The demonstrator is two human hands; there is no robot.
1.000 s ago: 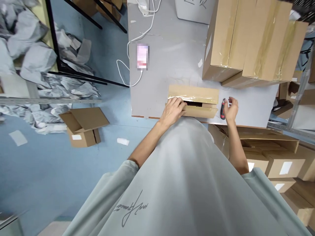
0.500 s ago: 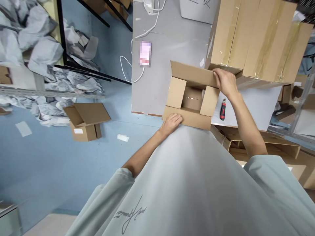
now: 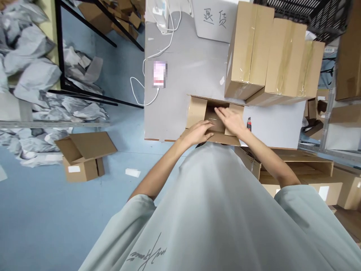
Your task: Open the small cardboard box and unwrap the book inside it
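Note:
A small cardboard box [image 3: 196,113] sits at the front edge of the grey table, its top open, its side flaps folded inward. My left hand [image 3: 199,132] lies over the box's near left corner, with fingers reaching over the opening. Above the right part of the opening is my right hand [image 3: 229,119], fingers stretched forward and holding nothing. Both hands are open. Right of the box, a red and black utility knife [image 3: 249,124] lies on the table, partly hidden by my right wrist.
Several tall taped cartons [image 3: 259,49] stand at the back right of the table [image 3: 186,49]. A phone [image 3: 160,74] on a white cable lies to the left. An open carton [image 3: 84,162] rests on the blue floor. Grey parcels [image 3: 31,52] are piled at far left.
My right hand has left the far flap and moved left over the opening. My left hand has shifted slightly inward. The far flap stands more upright, and the view has shifted.

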